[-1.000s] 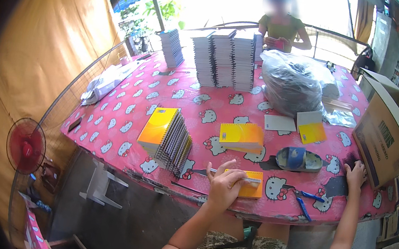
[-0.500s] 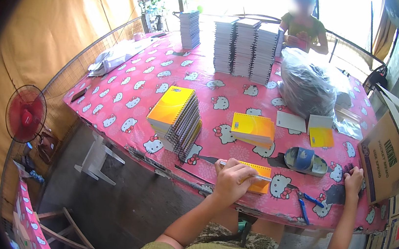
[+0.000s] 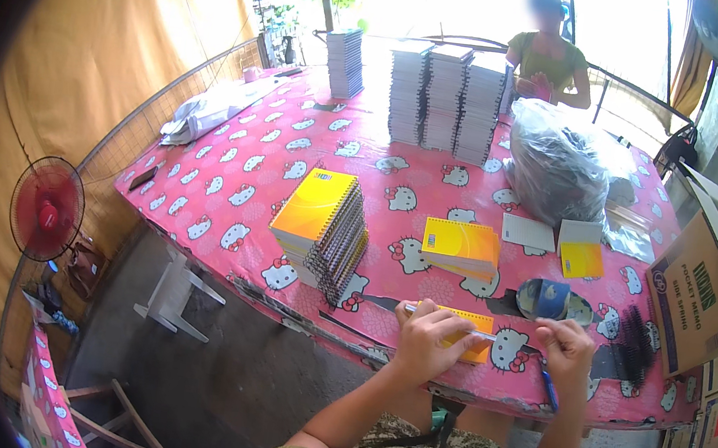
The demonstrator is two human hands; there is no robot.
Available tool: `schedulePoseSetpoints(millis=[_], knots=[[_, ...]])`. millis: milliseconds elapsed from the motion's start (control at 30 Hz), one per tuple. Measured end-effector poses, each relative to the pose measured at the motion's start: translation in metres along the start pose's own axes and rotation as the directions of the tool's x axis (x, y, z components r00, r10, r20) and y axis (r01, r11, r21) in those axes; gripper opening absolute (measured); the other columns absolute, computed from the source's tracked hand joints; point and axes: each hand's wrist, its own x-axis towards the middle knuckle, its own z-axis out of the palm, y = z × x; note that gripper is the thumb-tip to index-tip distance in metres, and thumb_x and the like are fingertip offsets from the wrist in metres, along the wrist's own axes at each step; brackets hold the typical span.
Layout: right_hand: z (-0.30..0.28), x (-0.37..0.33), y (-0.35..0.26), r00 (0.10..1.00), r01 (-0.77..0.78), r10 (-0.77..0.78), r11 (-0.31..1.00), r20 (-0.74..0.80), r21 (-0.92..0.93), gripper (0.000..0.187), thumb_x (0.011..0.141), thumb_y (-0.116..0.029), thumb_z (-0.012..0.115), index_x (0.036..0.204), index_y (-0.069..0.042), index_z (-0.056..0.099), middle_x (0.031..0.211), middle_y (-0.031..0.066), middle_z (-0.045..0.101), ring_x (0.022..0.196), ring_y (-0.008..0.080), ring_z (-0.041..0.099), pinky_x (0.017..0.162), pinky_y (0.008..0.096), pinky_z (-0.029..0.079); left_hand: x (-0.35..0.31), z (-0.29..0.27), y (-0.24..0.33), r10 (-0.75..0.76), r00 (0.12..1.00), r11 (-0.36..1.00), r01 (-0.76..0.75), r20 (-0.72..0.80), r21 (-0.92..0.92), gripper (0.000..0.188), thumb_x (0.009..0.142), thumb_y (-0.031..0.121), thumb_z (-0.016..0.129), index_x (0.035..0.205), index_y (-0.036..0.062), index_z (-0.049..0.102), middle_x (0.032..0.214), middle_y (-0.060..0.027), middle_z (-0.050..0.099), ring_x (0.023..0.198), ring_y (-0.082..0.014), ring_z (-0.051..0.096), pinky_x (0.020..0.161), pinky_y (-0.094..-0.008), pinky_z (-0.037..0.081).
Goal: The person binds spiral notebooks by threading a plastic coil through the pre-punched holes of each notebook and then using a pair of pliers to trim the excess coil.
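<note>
My left hand [image 3: 434, 339] is closed round a thin pale rod [image 3: 479, 334], pressed across a small yellow notepad [image 3: 475, 352] at the table's near edge. My right hand [image 3: 568, 350] is raised just right of the notepad, fingers pinched together; what they hold, if anything, is too small to make out. Below it lies a blue-handled hand tool [image 3: 549, 389], partly covered by the hand. Black spiral coils [image 3: 636, 344] lie in a heap farther right. A blue slipper [image 3: 543, 298] sits beyond my right hand.
Spiral-bound yellow notebooks [image 3: 312, 205] are stacked at left, with loose yellow pads [image 3: 460, 243] ahead. Tall notebook stacks [image 3: 444, 101] and a grey plastic bag [image 3: 556, 167] stand farther back. A cardboard box [image 3: 703, 272] is at right. Another person [image 3: 550, 64] is across the table.
My right hand has left the black coils and moved left, up beside the notepad, its fingers now pinched. My left hand keeps hold of the rod over the pad.
</note>
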Motion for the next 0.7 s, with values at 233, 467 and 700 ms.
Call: schedulePoseSetpoints(millis=[233,467,700], knots=[[0.041,-0.012,-0.013,0.981,-0.183,0.153,0.94,0.123,0.29,0.008,0.08,-0.004,0.07,0.086,0.001,0.068,0.072,0.0045,0.065,0.063,0.0064,0.056,0.055,0.0221,0.044,-0.002,-0.002,0.0,-0.001,1.0,1.0,0.001,0.012,-0.007,0.018,0.069,0.03,0.08,0.076,0.0148,0.073,0.073,0.002,0.068,0.072,-0.0137,0.054,0.081,-0.033,0.029],[0.033,0.002,-0.007,0.945,-0.207,0.139,0.956,0.297,0.21,0.012,0.08,-0.008,0.071,0.085,0.001,0.067,0.069,0.0052,0.063,0.062,0.0082,0.055,0.058,0.0251,0.045,-0.005,0.005,-0.002,0.028,0.999,0.998,-0.03,-0.041,-0.051,0.016,0.067,0.02,0.081,0.076,0.0113,0.073,0.072,-0.0018,0.068,0.069,-0.017,0.056,0.074,-0.0328,0.037],[0.029,0.005,-0.016,0.921,0.153,-0.182,0.982,0.344,0.11,0.014,0.078,-0.005,0.068,0.091,-0.001,0.063,0.08,0.0116,0.059,0.074,0.0274,0.062,0.064,0.035,0.048,-0.008,0.007,-0.005,0.006,1.0,0.998,-0.007,-0.021,-0.059,0.017,0.066,0.017,0.081,0.08,0.0106,0.074,0.075,-0.0018,0.068,0.071,-0.0169,0.057,0.079,-0.0321,0.037]])
